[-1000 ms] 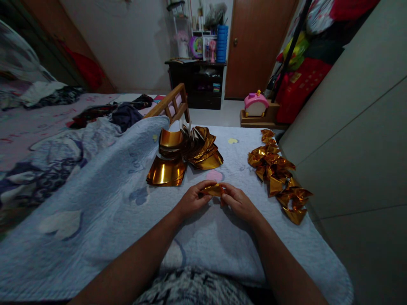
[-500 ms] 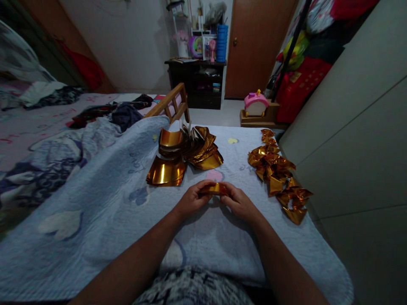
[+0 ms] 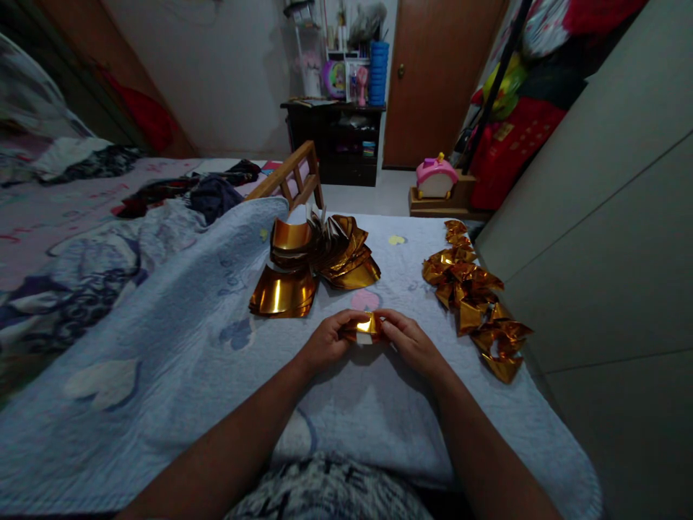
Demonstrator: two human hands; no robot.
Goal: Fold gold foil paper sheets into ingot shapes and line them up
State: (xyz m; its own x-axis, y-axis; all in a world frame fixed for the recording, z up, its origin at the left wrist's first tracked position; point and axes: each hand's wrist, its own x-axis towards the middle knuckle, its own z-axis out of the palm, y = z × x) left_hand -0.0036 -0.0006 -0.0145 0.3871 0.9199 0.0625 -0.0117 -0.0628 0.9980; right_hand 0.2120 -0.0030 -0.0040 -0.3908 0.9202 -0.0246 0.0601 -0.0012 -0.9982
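Observation:
Between my two hands is a small folded piece of gold foil paper (image 3: 367,326), shiny, with a pale patch on its near side. My left hand (image 3: 331,338) grips its left end, fingers over the top. At the right end my right hand (image 3: 407,339) pinches it with thumb and fingers. Beyond my left hand lie fanned stacks of flat gold foil sheets (image 3: 284,291), slightly curled. To the right of my hands a row of folded gold foil pieces (image 3: 472,303) runs along the bed's edge.
A pale blue quilt (image 3: 189,412) covers the surface under my hands. A wooden rail (image 3: 281,172) stands at the back left, beside a bed with crumpled clothes (image 3: 216,196). A white cabinet (image 3: 606,253) borders the right side. A pink toy case (image 3: 436,178) sits beyond the far edge.
The foil piece has turned in my hands, so its bright top and a pale patch now show. My right thumb has moved up on it. The stacks and folded pieces have stayed put.

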